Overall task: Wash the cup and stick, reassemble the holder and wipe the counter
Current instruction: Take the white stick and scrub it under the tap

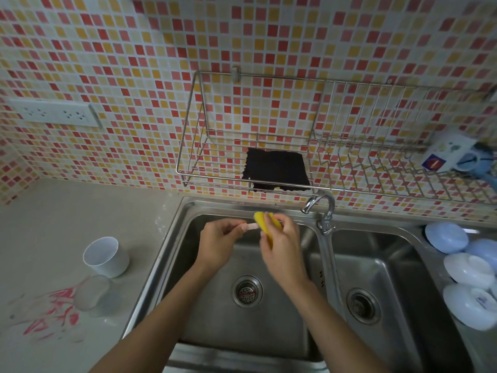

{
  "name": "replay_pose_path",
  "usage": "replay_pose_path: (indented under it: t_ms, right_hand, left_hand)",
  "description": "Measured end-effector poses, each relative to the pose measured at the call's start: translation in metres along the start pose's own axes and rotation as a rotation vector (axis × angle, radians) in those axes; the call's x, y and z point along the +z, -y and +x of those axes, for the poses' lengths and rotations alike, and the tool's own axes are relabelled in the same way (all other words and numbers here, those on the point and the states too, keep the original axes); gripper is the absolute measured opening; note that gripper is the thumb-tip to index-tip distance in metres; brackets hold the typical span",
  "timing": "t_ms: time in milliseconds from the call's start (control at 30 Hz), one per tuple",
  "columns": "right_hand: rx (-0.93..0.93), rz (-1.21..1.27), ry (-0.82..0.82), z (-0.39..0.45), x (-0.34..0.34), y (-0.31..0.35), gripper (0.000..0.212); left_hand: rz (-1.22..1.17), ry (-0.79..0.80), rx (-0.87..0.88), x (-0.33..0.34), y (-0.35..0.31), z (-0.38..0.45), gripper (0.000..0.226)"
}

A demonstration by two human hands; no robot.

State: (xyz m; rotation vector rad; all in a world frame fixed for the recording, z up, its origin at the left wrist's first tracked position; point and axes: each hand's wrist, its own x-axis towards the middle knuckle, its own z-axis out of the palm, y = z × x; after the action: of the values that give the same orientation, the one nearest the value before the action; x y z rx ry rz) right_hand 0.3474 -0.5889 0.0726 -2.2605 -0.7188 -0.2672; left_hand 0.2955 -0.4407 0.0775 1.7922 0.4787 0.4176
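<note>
Over the left sink basin (215, 313), my left hand (217, 243) pinches a thin pale stick (251, 226) by one end. My right hand (282, 243) grips a yellow sponge (265, 220) folded around the stick's other end. On the counter to the left a white cup (106, 257) stands upright. In front of it lies a clear glass-like holder (91, 294), tipped on its side. Red smears (56, 316) stain the grey counter (67, 211) around it.
A chrome tap (322, 208) sits between the two basins, its spout turned left. A wire rack (269, 157) on the tiled wall holds a dark cloth (277, 168). Several white and blue bowls (468, 270) lie upside down at the right. A wall socket (53, 113) is at the left.
</note>
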Motion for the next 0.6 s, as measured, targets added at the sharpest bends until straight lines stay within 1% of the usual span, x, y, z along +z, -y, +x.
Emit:
replay_pose_path:
  t_ms: [33,67,167,200,300,333,400,433,467,533,567,600]
  right_hand:
    - [0.049,0.011,-0.031,0.0,0.0,-0.002,0.05]
    - [0.046,0.018,-0.039,-0.002,0.001,0.001,0.05]
    - [-0.129,-0.051,-0.008,-0.012,0.005,0.011,0.049]
    - [-0.123,-0.06,-0.013,-0.01,0.005,0.008,0.049]
    - [0.043,-0.032,-0.081,0.0,0.002,0.002,0.047]
    - [0.025,-0.03,-0.078,-0.002,0.002,0.006,0.048]
    - [-0.099,-0.047,-0.056,-0.008,0.004,0.015,0.049]
    - [-0.123,-0.05,-0.056,-0.009,0.005,0.014,0.049]
    - [-0.09,-0.042,-0.066,-0.007,0.004,0.01,0.049]
    - [0.037,-0.017,-0.109,-0.003,0.002,0.004,0.05]
    - [0.044,-0.013,-0.111,-0.004,0.001,0.005,0.05]
    - [-0.002,-0.023,-0.096,-0.007,0.002,0.009,0.05]
  left_hand:
    - [-0.037,-0.013,-0.02,0.001,0.0,-0.001,0.007]
    - [-0.077,-0.012,-0.031,0.003,-0.001,-0.002,0.008]
    - [-0.212,0.054,-0.045,0.005,-0.003,-0.005,0.011]
    - [-0.227,0.048,-0.055,0.006,-0.003,-0.005,0.011]
    - [-0.225,-0.032,-0.087,0.01,-0.005,-0.005,0.008]
    - [-0.238,-0.036,-0.093,0.011,-0.007,-0.005,0.007]
    - [-0.28,-0.024,-0.109,0.012,-0.011,-0.004,0.008]
    - [-0.297,-0.025,-0.121,0.013,-0.012,-0.003,0.008]
    - [-0.304,-0.035,-0.134,0.014,-0.013,-0.003,0.008]
    - [-0.297,-0.067,-0.152,0.016,-0.014,-0.004,0.008]
    - [-0.29,-0.072,-0.153,0.016,-0.013,-0.004,0.009]
    - [-0.283,-0.064,-0.141,0.016,-0.012,-0.004,0.011]
